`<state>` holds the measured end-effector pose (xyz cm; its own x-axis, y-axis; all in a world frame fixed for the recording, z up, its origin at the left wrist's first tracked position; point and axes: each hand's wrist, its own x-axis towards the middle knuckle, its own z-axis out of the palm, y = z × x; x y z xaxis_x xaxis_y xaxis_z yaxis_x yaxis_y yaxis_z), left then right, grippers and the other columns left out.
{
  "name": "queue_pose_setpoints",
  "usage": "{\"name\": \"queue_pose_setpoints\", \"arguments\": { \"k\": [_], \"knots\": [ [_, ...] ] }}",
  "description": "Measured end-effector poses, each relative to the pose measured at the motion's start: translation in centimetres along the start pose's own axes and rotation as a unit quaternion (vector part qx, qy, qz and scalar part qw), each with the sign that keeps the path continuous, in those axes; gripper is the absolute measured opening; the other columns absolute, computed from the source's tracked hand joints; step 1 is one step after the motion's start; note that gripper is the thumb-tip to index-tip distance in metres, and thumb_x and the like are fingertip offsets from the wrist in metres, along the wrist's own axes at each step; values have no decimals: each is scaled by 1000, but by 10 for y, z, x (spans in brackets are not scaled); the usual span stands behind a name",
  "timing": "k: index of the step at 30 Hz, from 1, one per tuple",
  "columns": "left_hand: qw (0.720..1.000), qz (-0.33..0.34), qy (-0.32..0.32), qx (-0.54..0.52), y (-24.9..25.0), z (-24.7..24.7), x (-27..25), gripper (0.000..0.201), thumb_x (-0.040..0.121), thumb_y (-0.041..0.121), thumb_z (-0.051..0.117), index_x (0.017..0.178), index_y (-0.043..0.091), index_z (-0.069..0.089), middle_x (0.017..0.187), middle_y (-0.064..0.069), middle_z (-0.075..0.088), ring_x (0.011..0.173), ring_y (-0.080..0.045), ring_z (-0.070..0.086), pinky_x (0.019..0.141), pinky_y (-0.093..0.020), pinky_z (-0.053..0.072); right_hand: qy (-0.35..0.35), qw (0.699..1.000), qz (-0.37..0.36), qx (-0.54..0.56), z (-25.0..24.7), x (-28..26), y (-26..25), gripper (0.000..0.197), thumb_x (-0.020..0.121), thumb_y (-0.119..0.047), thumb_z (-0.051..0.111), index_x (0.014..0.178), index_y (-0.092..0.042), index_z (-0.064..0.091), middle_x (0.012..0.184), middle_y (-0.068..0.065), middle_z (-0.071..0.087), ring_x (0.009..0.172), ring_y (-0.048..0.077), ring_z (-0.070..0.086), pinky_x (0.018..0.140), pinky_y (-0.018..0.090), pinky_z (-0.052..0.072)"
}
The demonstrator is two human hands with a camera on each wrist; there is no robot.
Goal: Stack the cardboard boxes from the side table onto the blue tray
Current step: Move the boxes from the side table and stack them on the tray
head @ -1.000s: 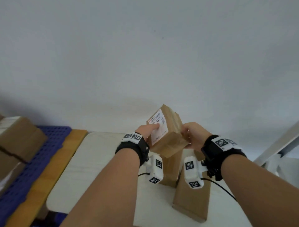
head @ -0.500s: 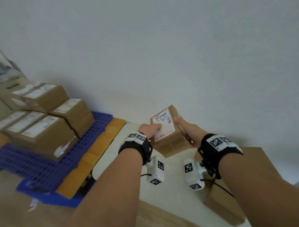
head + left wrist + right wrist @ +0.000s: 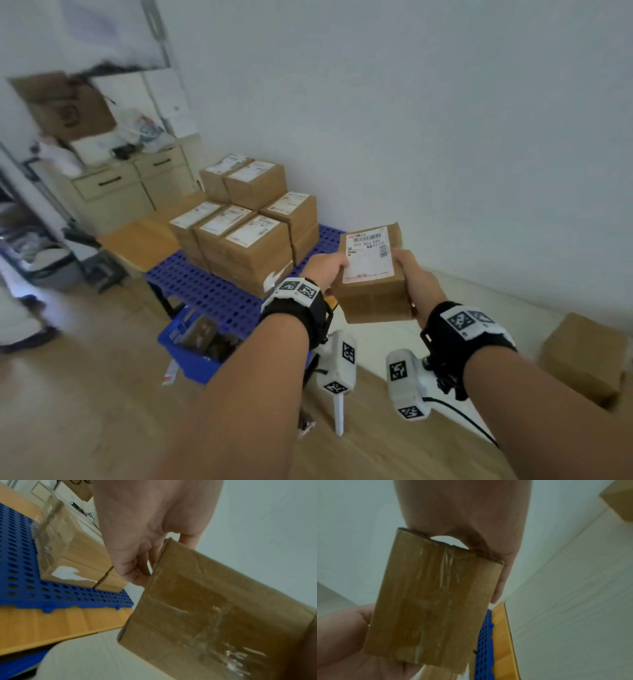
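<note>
Swung toward perforated blue tray [image 3: 209, 291] | both hands clamp taped cardboard box [image 3: 371, 274]

The head view looks forward and down from above both forearms, with the blue tray [image 3: 212, 291] at ten o'clock and the held cardboard box [image 3: 371, 274] at centre. The left wrist view sits close under the left hand [image 3: 145, 524], facing along it to the box [image 3: 214, 615] and tray [image 3: 25, 588]. The right wrist view looks up from close beneath the right hand [image 3: 471, 513] at the same box [image 3: 433, 601], the tray [image 3: 482, 649] edge at five o'clock.
</note>
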<state>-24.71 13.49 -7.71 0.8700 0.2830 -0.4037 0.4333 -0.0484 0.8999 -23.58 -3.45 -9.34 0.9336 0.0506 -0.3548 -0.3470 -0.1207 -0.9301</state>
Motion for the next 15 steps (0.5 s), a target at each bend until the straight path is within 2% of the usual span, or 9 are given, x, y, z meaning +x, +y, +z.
{"name": "queue_pose_setpoints", "arguments": {
  "k": [2, 5, 6, 10, 13, 15],
  "knots": [
    [1000, 11, 4, -10, 2, -26, -8, 17, 83, 20, 59, 94, 8, 62, 84, -12, 65, 69, -26, 57, 66, -30, 42, 8, 1000, -10, 8, 25, 0, 1, 84, 53, -87, 52, 98, -21, 75, 98, 5, 75, 93, 29, 70, 93, 51, 53],
    [1000, 16, 17, -18, 5, -59, -13, 29, 62, 30, 59, 84, 12, 62, 89, -15, 64, 78, -29, 57, 73, -37, 42, 2, 999, -30, 17, 60, -13, -12, 85, 55, -84, 52, 110, -22, 71, 102, 3, 74, 93, 27, 70, 91, 49, 55],
    [999, 20, 20, -18, 7, -69, -13, 28, 60, 32, 57, 80, 13, 60, 90, -15, 62, 80, -28, 56, 74, -38, 41, -6, 999, -39, 15, 70, -18, -18, 85, 56, -83, 52, 115, -23, 68, 105, 3, 73, 94, 26, 69, 91, 49, 55],
    [997, 54, 44, -18, 18, -110, -11, 17, 71, 31, 60, 74, 15, 58, 89, -13, 61, 80, -27, 56, 76, -37, 41, -19, 999, -50, 5, 105, -14, -41, 90, 54, -80, 52, 120, -19, 64, 110, 6, 70, 97, 27, 67, 89, 50, 56],
    [995, 69, 61, -33, 27, -138, -1, 13, 86, 21, 59, 74, 14, 57, 76, -7, 59, 70, -23, 55, 68, -31, 42, -13, 999, -51, -6, 132, 0, -52, 90, 49, -85, 54, 115, -24, 67, 111, 6, 69, 100, 30, 65, 90, 49, 55],
    [995, 77, 59, -35, 34, -155, 12, 17, 89, 19, 57, 73, 14, 55, 74, -6, 57, 69, -22, 54, 65, -29, 41, -22, 998, -55, -2, 150, 1, -64, 85, 52, -80, 55, 113, -23, 68, 108, 6, 69, 97, 29, 65, 86, 46, 57]
  ]
}}
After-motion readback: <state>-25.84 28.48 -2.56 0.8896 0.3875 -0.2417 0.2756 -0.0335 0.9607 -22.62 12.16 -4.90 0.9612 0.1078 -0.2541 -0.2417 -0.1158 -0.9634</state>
